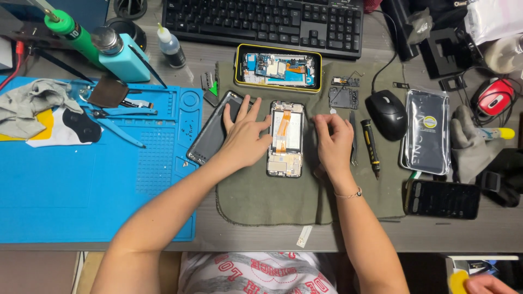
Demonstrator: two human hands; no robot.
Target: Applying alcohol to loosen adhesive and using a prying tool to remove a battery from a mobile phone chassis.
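Note:
An opened phone frame (286, 139) with an orange flex cable lies upright on a grey-green cloth (261, 198). My left hand (245, 136) rests flat on the cloth, fingers spread, touching the frame's left edge and partly covering a dark screen panel (210, 136). My right hand (333, 144) sits just right of the frame, fingers curled down near its upper right edge; whether it pinches a small part is hidden. A second opened phone with a yellow rim (278, 69) lies above them.
A blue work mat (81, 185) with tweezers and a rag lies left. A small screwdriver (371, 147), tweezers (353, 141) and a mouse (387, 113) lie right, then a bagged phone cover (427, 130) and a dark phone (442, 198). A keyboard (261, 22) spans the back.

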